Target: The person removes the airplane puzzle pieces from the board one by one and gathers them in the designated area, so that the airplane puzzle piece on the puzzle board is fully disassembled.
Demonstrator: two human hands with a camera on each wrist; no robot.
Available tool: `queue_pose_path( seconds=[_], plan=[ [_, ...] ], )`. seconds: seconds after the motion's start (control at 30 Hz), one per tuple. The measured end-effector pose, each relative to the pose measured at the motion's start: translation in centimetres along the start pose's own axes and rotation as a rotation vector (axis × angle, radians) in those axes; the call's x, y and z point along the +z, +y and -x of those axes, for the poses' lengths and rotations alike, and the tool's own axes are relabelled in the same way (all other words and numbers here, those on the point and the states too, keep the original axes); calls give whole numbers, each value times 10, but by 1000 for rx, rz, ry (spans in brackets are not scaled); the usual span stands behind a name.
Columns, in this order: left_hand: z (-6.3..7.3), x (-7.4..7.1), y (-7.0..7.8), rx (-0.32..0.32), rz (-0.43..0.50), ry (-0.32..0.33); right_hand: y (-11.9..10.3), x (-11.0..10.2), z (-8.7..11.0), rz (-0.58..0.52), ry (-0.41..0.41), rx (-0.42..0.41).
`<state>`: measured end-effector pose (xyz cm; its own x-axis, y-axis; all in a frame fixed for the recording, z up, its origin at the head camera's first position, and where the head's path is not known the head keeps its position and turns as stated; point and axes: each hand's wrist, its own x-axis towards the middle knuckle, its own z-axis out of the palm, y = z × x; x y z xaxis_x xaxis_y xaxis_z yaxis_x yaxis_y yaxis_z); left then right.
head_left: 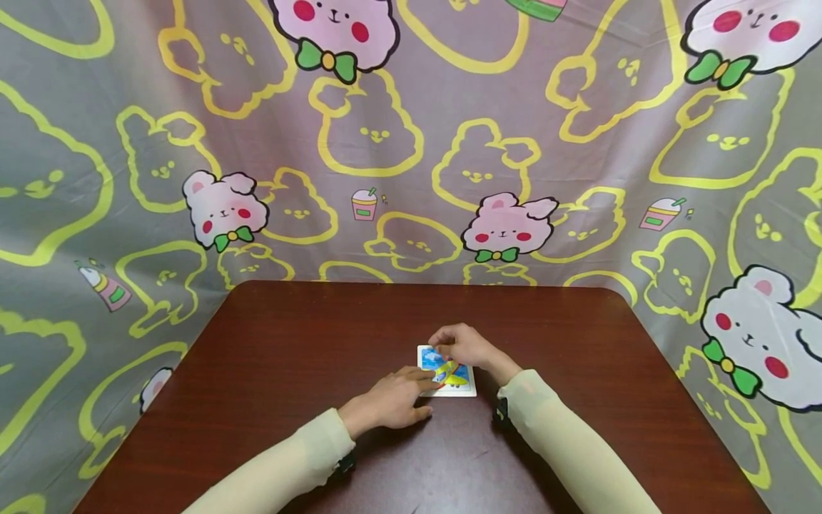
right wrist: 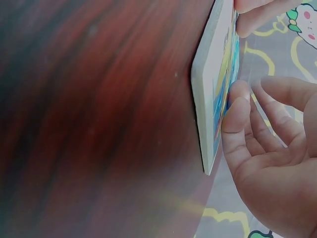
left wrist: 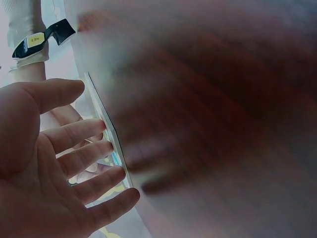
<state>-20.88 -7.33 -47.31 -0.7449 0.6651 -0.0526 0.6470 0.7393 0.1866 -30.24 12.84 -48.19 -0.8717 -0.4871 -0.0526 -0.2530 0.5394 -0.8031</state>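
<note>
A small square picture board [head_left: 467, 390] with a white border lies on the table, showing blue sky and a yellow shape. My left hand [head_left: 393, 398] reaches in from its left side. In the left wrist view, that hand's fingers [left wrist: 94, 183] are stretched out and spread, with their tips along the board's edge [left wrist: 106, 111]. Over the far part of the picture bends my right hand [head_left: 467, 346]. The right wrist view has its thumb and a fingertip [right wrist: 235, 116] close together at the board's face [right wrist: 220, 94]; I cannot tell whether they pinch a piece.
The board lies on a dark reddish-brown table [head_left: 308, 335] with rounded far corners. A grey cloth [head_left: 411, 143] printed with cartoon rabbits hangs behind and along both sides. Black straps [left wrist: 54, 32] sit around the wrists, over pale sleeves [head_left: 565, 435].
</note>
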Motion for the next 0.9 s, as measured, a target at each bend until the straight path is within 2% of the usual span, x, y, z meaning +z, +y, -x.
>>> queue_pose_path(
  seconds=[0.63, 0.9],
  plan=[
    [-1, 0, 1, 28, 6, 26, 1, 2, -3, 2, 8, 9],
    [-2, 1, 0, 29, 17, 20, 2, 0, -3, 5, 18, -15]
  ],
)
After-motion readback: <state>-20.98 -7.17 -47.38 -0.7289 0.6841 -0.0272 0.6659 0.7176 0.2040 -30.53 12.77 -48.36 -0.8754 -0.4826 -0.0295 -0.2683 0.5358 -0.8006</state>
